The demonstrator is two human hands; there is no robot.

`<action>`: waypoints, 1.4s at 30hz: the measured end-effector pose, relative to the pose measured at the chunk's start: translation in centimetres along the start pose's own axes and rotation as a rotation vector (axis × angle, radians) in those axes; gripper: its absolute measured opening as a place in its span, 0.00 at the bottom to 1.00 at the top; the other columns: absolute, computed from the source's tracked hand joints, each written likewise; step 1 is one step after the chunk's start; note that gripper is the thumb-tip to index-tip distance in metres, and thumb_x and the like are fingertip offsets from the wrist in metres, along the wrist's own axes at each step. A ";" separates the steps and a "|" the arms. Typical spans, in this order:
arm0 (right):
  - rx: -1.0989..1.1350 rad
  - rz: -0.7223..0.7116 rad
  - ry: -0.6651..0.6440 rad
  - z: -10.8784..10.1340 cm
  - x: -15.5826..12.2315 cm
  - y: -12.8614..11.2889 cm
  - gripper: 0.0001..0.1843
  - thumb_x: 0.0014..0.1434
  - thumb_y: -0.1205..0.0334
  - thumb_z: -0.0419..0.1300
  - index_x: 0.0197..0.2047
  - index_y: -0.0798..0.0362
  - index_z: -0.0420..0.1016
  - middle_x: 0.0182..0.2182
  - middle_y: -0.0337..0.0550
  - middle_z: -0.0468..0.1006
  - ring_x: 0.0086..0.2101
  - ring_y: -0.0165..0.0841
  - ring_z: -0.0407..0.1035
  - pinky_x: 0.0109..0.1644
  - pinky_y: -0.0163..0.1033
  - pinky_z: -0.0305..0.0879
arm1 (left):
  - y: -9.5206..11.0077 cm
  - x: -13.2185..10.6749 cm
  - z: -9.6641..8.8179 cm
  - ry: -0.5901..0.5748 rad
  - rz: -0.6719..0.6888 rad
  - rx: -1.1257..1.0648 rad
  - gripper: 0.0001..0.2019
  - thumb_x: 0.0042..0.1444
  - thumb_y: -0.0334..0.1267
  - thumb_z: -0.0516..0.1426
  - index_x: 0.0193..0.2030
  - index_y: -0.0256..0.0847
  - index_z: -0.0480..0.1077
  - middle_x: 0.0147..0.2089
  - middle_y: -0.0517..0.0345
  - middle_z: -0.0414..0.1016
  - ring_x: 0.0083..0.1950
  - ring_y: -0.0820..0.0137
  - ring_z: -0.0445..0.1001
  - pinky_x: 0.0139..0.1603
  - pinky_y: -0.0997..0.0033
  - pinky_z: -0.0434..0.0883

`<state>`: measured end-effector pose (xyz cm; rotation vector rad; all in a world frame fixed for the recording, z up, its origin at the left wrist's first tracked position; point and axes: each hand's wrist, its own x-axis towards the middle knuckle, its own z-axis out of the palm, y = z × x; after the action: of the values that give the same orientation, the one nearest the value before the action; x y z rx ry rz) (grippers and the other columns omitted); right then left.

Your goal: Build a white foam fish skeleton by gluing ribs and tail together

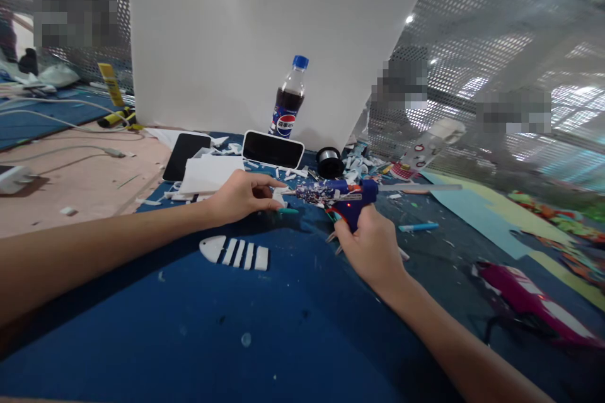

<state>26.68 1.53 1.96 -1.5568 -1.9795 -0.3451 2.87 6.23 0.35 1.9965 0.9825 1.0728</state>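
Observation:
My right hand (371, 242) is wrapped round the grip of a blue glue gun (338, 192), which has a small red light lit and a long glue stick (420, 187) out of its back. The nozzle points left, to my left hand (246, 196). Between that hand's thumb and fingers is a small white piece (280, 196), held at the nozzle tip; its exact shape is partly hidden. White fish-shaped pieces (235, 252), a head and several separate strips, lie in a row on the blue table (227, 334), nearer to me than my left hand.
A phone (273, 150) leans against a cola bottle (287, 101); another phone (186, 154) lies left, beside white sheets (212, 173). White scraps surround a wire spool (329, 162). A blue pen (418, 227) and a magenta tool (534, 299) lie at right.

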 end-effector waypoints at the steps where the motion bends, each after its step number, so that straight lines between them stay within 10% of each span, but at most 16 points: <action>1: 0.002 -0.004 0.003 0.0 0.0 0.0 0.11 0.48 0.61 0.50 0.25 0.47 0.45 0.13 0.32 0.54 0.15 0.28 0.52 0.21 0.33 0.45 | 0.0 0.0 0.0 0.002 -0.004 -0.002 0.18 0.46 0.40 0.63 0.44 0.34 0.76 0.24 0.58 0.77 0.24 0.74 0.72 0.28 0.75 0.71; 24: -0.087 -0.033 -0.005 0.0 -0.2 -0.2 0.05 0.49 0.64 0.50 0.26 0.49 0.53 0.15 0.34 0.56 0.17 0.30 0.55 0.22 0.34 0.47 | -0.2 0.0 0.1 0.026 0.016 0.027 0.16 0.46 0.39 0.64 0.42 0.36 0.76 0.25 0.58 0.77 0.25 0.74 0.72 0.28 0.74 0.71; 33: -0.238 -0.148 0.042 -0.3 -0.8 -1.0 0.12 0.53 0.67 0.49 0.41 0.59 0.67 0.29 0.54 0.73 0.26 0.38 0.68 0.26 0.38 0.57 | -0.6 0.0 0.2 0.095 0.073 0.130 0.13 0.47 0.41 0.63 0.38 0.36 0.76 0.23 0.60 0.75 0.25 0.75 0.69 0.28 0.76 0.68; 42: -0.215 0.226 0.084 -0.6 1.5 1.2 0.15 0.51 0.55 0.55 0.36 0.59 0.69 0.26 0.54 0.74 0.26 0.42 0.69 0.28 0.41 0.59 | -0.4 -0.2 -0.1 0.207 0.028 0.155 0.16 0.51 0.42 0.61 0.44 0.35 0.74 0.26 0.58 0.76 0.28 0.73 0.72 0.33 0.72 0.71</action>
<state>27.76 2.69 3.16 -1.8482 -1.7266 -0.5341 2.66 6.29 0.03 2.0572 1.1792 1.2728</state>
